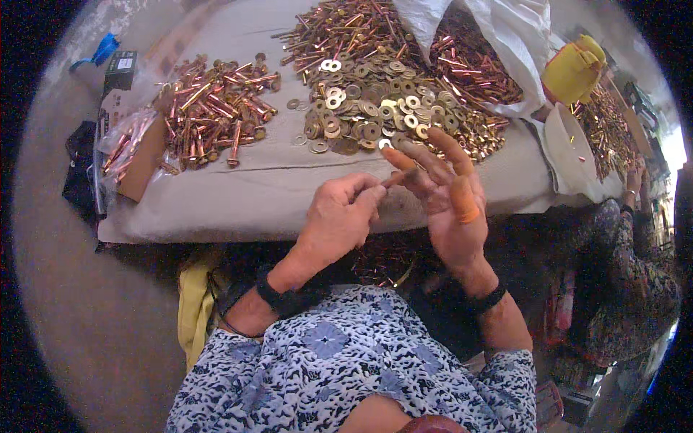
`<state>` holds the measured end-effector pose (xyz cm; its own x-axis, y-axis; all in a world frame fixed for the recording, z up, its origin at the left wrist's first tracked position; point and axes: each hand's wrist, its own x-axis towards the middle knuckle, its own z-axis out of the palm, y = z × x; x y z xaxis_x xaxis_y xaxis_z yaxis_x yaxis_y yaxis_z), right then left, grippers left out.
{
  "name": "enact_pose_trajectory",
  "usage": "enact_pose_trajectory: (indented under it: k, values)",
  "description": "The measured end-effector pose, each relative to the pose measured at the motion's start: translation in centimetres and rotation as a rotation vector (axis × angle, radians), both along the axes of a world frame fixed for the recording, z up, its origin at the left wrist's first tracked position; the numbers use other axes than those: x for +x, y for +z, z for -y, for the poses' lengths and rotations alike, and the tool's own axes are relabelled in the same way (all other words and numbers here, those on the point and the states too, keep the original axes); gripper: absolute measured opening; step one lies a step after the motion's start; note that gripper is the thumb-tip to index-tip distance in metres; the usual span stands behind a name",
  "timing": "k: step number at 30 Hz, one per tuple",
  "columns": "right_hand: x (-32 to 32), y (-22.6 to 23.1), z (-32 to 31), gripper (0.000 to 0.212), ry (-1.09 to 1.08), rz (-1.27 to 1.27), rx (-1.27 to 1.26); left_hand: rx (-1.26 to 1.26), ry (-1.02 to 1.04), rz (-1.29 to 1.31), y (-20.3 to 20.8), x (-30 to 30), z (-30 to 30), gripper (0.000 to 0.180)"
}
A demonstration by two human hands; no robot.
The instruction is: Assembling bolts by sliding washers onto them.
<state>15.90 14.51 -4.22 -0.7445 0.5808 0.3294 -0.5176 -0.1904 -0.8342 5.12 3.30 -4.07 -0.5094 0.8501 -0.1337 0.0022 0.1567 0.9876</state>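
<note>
Just beyond my lap, over the table's front edge, my left hand [343, 213] is closed in a pinch on a slim brownish bolt [393, 180]. The bolt's far end reaches to the fingers of my right hand [451, 206], which is turned palm up with fingers spread. Orange finger covers [463, 196] sit on its thumb and on a fingertip. Whether those fingers touch the bolt is hard to make out. Right behind my hands lies a heap of flat brass-coloured washers [368, 108], with small golden nuts [484, 137] along its right side.
Piles of coppery bolts lie at the left [209, 108] and at the back [346, 32] of the covered table [289, 209]. A white sack [512, 43] holds more. A cardboard box [141, 162], a yellow jug [574, 68] and another person's arm [626, 224] are at the sides.
</note>
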Motion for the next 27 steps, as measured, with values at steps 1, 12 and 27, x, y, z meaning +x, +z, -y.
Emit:
enact_pose_trajectory:
  k: [1,12,27]
  values:
    - [0.1,0.1,0.3,0.063,-0.032,-0.005,-0.04,0.011,0.041,0.027,0.2,0.0,0.0,0.019]
    - [2.2,1.3,0.2,0.019,-0.111,0.297,0.074,0.127,0.048,0.102,0.2,-1.2,0.9,0.017]
    - [1.2,0.9,0.3,0.014,-0.26,0.26,0.65,0.113,-0.131,0.017,-0.6,-0.6,1.3,0.016]
